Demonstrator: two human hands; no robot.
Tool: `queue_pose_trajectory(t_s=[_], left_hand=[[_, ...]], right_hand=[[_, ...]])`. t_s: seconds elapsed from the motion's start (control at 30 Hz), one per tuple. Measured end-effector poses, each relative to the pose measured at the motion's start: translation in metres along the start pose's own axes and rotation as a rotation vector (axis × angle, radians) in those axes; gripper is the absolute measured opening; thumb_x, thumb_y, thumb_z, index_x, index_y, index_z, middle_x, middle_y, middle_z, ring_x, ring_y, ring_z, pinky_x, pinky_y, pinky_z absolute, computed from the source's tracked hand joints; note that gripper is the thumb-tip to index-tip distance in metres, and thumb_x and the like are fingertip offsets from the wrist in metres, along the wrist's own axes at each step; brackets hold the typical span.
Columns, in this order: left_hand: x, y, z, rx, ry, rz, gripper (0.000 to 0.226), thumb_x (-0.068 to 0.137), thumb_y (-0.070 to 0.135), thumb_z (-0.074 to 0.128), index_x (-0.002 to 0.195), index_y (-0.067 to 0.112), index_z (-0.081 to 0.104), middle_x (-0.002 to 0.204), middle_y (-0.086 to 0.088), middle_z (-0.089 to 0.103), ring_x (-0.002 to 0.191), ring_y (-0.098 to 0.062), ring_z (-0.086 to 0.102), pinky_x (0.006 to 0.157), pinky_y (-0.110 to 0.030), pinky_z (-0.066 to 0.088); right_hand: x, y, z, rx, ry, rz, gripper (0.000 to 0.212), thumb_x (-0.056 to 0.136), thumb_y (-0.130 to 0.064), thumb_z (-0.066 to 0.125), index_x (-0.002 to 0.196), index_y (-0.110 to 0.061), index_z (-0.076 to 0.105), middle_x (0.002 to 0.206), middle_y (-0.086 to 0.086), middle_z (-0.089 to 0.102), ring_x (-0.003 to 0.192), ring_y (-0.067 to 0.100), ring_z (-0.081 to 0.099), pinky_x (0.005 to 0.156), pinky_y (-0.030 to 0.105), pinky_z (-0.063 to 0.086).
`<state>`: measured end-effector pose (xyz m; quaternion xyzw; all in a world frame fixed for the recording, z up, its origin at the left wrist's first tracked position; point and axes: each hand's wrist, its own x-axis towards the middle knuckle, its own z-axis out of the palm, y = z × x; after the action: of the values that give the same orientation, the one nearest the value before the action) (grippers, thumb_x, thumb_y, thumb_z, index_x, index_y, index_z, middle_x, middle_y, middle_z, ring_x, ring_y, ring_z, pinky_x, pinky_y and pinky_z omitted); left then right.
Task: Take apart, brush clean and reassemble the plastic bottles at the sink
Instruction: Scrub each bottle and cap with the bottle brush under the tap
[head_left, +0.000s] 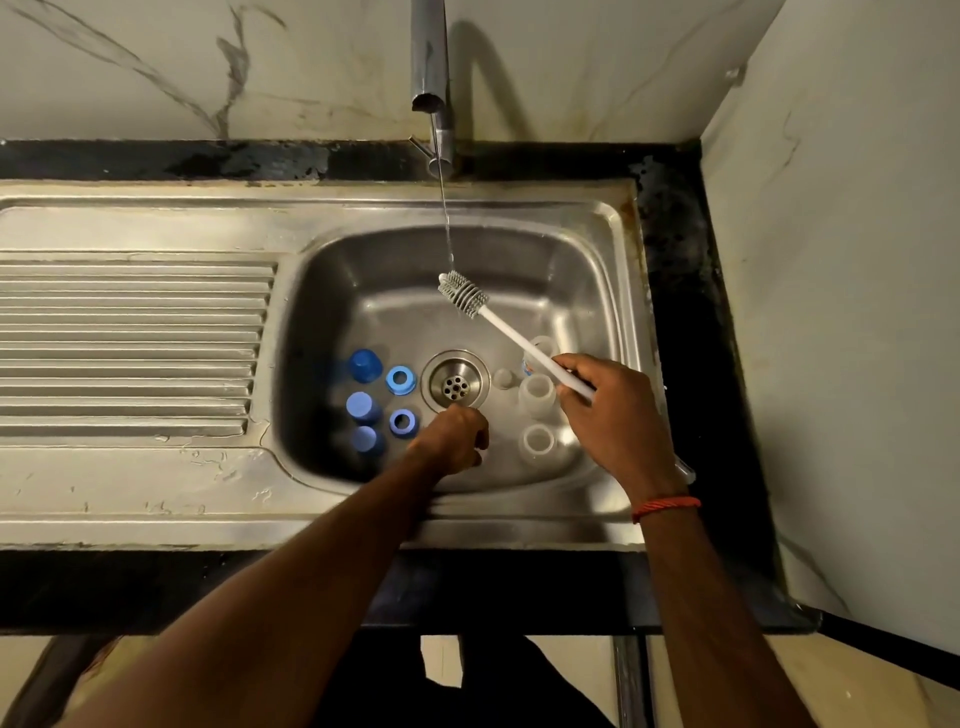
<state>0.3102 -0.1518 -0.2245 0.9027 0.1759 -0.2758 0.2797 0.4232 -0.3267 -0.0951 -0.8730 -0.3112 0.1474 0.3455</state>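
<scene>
My right hand grips the white handle of a bottle brush, whose grey bristle head sits under the thin stream from the tap. My left hand is low in the sink basin just in front of the drain, fingers curled; whether it holds anything is hidden. Clear plastic bottles stand open-mouthed right of the drain. Left of the drain lie blue caps and blue rings.
A ridged steel drainboard stretches left of the basin. A dark counter strip and a wall close in on the right. A small clear teat-like piece sits beside the drain.
</scene>
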Motion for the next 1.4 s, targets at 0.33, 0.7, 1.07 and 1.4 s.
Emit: queue_pose_trajectory(t_s=[0.33, 0.7, 1.07, 1.4], left_hand=[[0.003, -0.008, -0.003, -0.056, 0.013, 0.033, 0.028, 0.088, 0.013, 0.074, 0.116, 0.01, 0.072, 0.116, -0.005, 0.071, 0.105, -0.019, 0.066, 0.091, -0.024, 0.05], [0.005, -0.007, 0.0, -0.055, -0.108, 0.056, 0.036, 0.087, 0.015, 0.076, 0.123, 0.011, 0.07, 0.12, -0.007, 0.069, 0.109, -0.021, 0.064, 0.094, -0.027, 0.049], [-0.028, -0.032, -0.043, 0.14, 0.028, -0.103, 0.018, 0.089, 0.024, 0.068, 0.107, 0.024, 0.069, 0.112, 0.001, 0.067, 0.09, -0.014, 0.062, 0.076, -0.029, 0.051], [-0.036, -0.047, -0.025, 0.269, -0.056, -0.197, 0.04, 0.082, 0.026, 0.082, 0.114, 0.012, 0.063, 0.115, -0.009, 0.063, 0.099, -0.022, 0.064, 0.086, -0.034, 0.053]], right_hand=[[0.003, 0.001, 0.0, 0.034, -0.001, -0.005, 0.029, 0.09, -0.014, 0.067, 0.117, -0.019, 0.071, 0.1, -0.001, 0.072, 0.087, 0.013, 0.066, 0.079, 0.028, 0.057], [0.002, 0.004, -0.002, 0.039, -0.026, -0.011, 0.028, 0.09, -0.016, 0.066, 0.117, -0.022, 0.071, 0.098, -0.003, 0.071, 0.085, 0.011, 0.065, 0.078, 0.031, 0.057], [0.019, -0.025, -0.008, -0.071, 0.038, -0.027, 0.029, 0.096, -0.027, 0.055, 0.123, -0.029, 0.063, 0.093, 0.002, 0.072, 0.086, 0.025, 0.067, 0.073, 0.042, 0.056], [0.039, -0.045, -0.009, -0.077, 0.056, -0.01, 0.023, 0.098, -0.027, 0.056, 0.119, -0.027, 0.066, 0.092, 0.0, 0.072, 0.081, 0.022, 0.065, 0.072, 0.037, 0.055]])
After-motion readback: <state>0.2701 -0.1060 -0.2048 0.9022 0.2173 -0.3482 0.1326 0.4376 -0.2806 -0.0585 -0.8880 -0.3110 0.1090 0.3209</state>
